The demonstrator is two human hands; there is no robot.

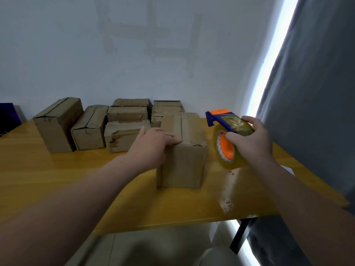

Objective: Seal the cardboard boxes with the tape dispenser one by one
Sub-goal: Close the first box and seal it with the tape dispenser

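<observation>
Both hands reach over one yellow table (57, 179): at least six cardboard boxes (89, 129) line its far left, the left hand (153, 143) lies straight-fingered on one nearer box (182, 164) with closed flaps, and the right hand (251, 139) grips one tape dispenser (223, 148) just beside it.

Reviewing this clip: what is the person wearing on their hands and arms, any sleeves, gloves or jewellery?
Left hand and right hand are both bare: no gloves, rings, watch or wristband show. Both arms are uncovered right to the picture's edge, so no sleeve is in view.
</observation>
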